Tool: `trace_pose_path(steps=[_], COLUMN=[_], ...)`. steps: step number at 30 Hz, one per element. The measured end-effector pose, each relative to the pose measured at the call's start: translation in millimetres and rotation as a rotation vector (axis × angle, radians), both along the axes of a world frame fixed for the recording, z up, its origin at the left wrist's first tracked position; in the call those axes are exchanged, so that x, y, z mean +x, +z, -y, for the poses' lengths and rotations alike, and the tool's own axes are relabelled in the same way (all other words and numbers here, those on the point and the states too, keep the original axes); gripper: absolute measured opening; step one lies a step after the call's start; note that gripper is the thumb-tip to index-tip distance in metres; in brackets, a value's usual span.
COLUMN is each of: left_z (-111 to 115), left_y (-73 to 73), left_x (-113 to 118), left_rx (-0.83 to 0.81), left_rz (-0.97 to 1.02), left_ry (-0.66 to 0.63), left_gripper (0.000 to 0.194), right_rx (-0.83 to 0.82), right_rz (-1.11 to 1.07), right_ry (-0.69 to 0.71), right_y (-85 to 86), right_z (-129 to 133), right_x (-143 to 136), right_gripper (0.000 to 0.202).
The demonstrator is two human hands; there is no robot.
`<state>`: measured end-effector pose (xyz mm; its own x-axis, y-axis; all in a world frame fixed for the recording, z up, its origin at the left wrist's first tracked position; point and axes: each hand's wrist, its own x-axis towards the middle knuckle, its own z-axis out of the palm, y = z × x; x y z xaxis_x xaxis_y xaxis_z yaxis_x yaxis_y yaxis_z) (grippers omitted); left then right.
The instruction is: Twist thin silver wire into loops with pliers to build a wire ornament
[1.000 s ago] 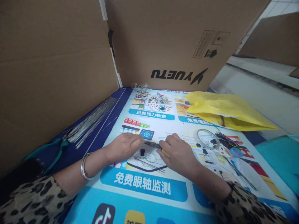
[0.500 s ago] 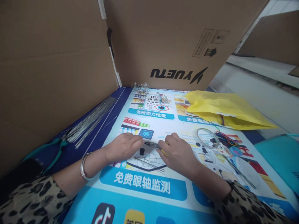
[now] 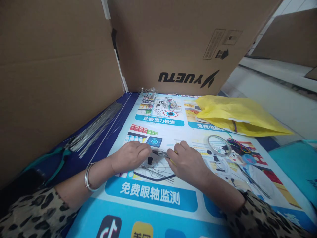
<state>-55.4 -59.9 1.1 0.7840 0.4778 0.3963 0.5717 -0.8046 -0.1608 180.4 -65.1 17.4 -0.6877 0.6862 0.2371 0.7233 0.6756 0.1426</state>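
Observation:
My right hand (image 3: 185, 162) is closed around small pliers (image 3: 162, 153) with yellow handles, whose jaws point left. Facing it, my left hand (image 3: 131, 155) is pinched at the tip of the jaws; what its fingers grip is too small to make out. Below the pliers, thin loose wires (image 3: 155, 170) lie tangled on the printed sheet (image 3: 173, 132). A silver bracelet (image 3: 87, 177) circles my left wrist.
Straight wires (image 3: 99, 127) and teal-handled pliers (image 3: 63, 157) lie at left. Toward the right are a round clear dish (image 3: 219, 145), coloured cords (image 3: 239, 145), a yellow bag (image 3: 237, 114) and a teal pouch (image 3: 294, 165). Cardboard walls (image 3: 173, 43) stand behind.
The pliers' jaws have shifted slightly between my hands. Both hands keep almost the same place, and the whole view has moved a little.

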Motion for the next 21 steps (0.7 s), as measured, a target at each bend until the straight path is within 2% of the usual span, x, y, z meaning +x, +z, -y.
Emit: trace_pose_path(steps=[12,21], left_z=[-2.3,-2.2], left_y=[0.0,-2.1], left_x=[1.1,3.6], left_rx=[-0.026,0.030], left_rz=[0.009,0.239], left_ry=[0.044,0.113], left_gripper=[0.015,0.013], right_rx=[-0.019,0.014], right_rz=[-0.022,-0.035], right_ry=[-0.020,-0.021], right_y=[-3.6,2.3], right_z=[-2.2,-4.8], right_x=[0.9,1.9], right_gripper=[0.024,0.021])
